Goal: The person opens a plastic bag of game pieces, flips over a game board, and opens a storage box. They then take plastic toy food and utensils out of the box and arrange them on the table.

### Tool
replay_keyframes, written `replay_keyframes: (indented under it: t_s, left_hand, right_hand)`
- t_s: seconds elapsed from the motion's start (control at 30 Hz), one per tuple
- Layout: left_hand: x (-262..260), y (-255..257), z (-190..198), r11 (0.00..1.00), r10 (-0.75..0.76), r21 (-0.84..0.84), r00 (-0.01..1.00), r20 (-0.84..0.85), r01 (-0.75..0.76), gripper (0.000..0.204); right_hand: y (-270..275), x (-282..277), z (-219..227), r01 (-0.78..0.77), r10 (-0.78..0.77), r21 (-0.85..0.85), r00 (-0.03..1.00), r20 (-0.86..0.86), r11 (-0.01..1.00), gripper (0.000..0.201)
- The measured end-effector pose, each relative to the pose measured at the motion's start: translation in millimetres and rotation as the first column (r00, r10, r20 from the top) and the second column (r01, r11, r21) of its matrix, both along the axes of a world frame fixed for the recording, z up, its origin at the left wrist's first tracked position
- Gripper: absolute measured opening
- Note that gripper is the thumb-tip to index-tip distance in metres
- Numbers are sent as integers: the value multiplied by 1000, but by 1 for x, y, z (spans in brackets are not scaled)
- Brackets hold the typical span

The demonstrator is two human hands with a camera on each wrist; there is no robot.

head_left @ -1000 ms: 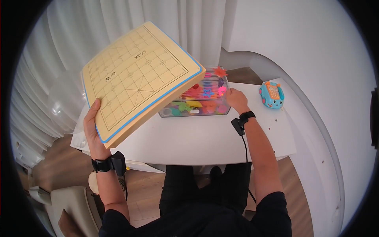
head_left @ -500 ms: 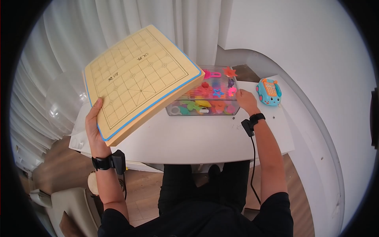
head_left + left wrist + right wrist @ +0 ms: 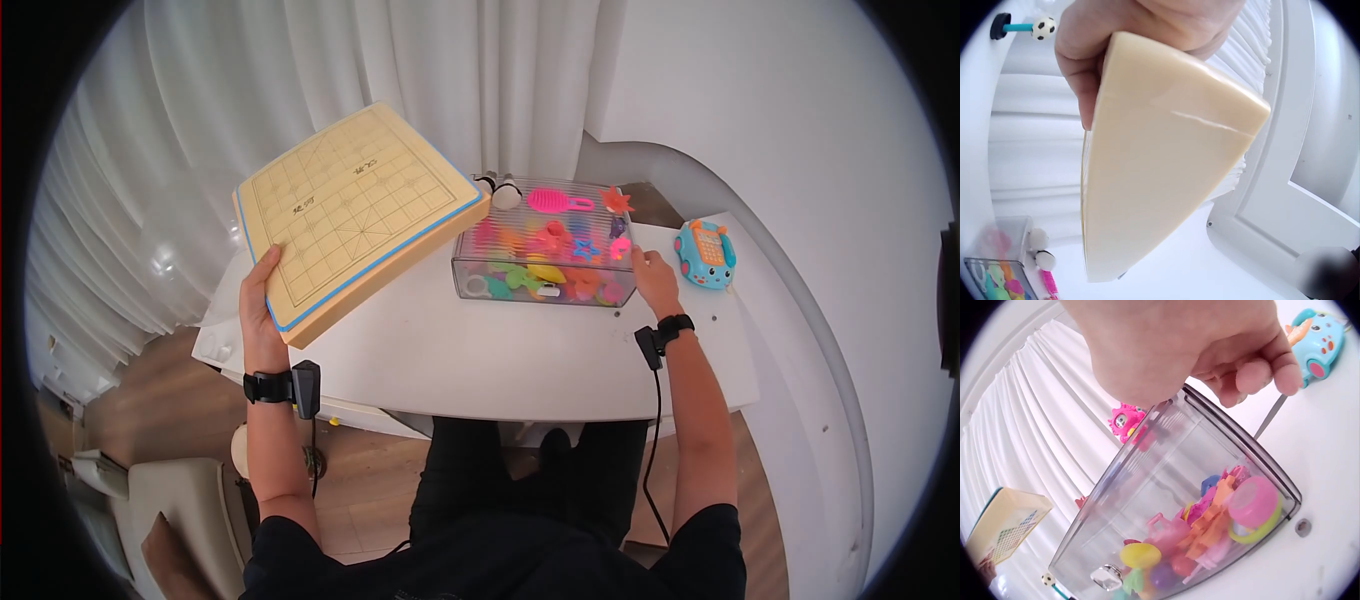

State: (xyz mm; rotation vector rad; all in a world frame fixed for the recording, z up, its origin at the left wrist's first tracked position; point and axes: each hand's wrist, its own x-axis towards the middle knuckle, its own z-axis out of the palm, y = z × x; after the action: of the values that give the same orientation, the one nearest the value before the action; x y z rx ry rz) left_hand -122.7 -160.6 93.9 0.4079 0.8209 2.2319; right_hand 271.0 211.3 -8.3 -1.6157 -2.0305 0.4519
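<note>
My left hand (image 3: 262,310) holds a thick wooden Chinese chess board (image 3: 355,215) by its near left corner, thumb on the gridded top. The blue-edged board is tilted in the air over the table's left side. In the left wrist view its plain pale underside (image 3: 1147,156) fills the middle. My right hand (image 3: 655,283) grips the right edge of a clear plastic storage box (image 3: 1141,481), fingers curled at its top corner. Colourful plastic toys show through its front wall. A pink hairbrush (image 3: 552,201), a red spiky piece (image 3: 617,201) and a blue star (image 3: 585,249) lie on top.
The box stands on a white table (image 3: 450,370). A blue toy telephone (image 3: 707,255) is at the right, near the wall. Two white-and-black objects (image 3: 507,194) sit at the box's back left. A transparent balloon (image 3: 170,255) is at the left by the curtain (image 3: 400,60).
The storage box has slid right with my right hand, closer to the toy telephone. The board in my left hand has lowered, and more of the box's left side shows.
</note>
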Motion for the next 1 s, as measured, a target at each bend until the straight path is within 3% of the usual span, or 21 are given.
replay_keyframes:
  t_s: [0.3, 0.53, 0.6, 0.73, 0.83, 0.9, 0.93, 1.0]
  left_hand:
    - [-72, -27, -56, 989, 36, -141, 999, -10, -37, 42]
    - [-85, -34, -79, 973, 10, -228, 1000, -20, -14, 45]
    - [-88, -35, -84, 969, -34, -244, 999, 34, 41, 45]
    - [-91, -37, -96, 963, -66, -257, 997, 46, 76, 45]
    - [-89, -35, -102, 957, -80, -271, 993, 83, 99, 46]
    - [-86, -35, -103, 949, -64, -300, 992, 111, 95, 47]
    - [-87, -35, -106, 949, -62, -300, 992, 114, 94, 47]
    - [-91, -33, -113, 944, -100, -304, 988, 119, 132, 47]
  right_hand:
    - [4, -5, -2, -20, 20, -10, 999, -32, 1000, 57]
    - [6, -4, -5, -39, 38, -7, 996, -85, 999, 56]
    - [6, -6, -3, -31, 19, -100, 993, -118, 994, 56]
    - [10, -7, -5, -19, 8, -118, 996, -93, 993, 56]
    - [14, -4, -11, -38, 30, -101, 997, -73, 994, 55]
    - [26, -1, -26, -73, 78, 70, 994, -83, 995, 57]
    - [23, -2, -23, -74, 80, 70, 994, -80, 995, 57]
    - [10, -5, -7, -66, 57, -85, 993, -104, 994, 57]
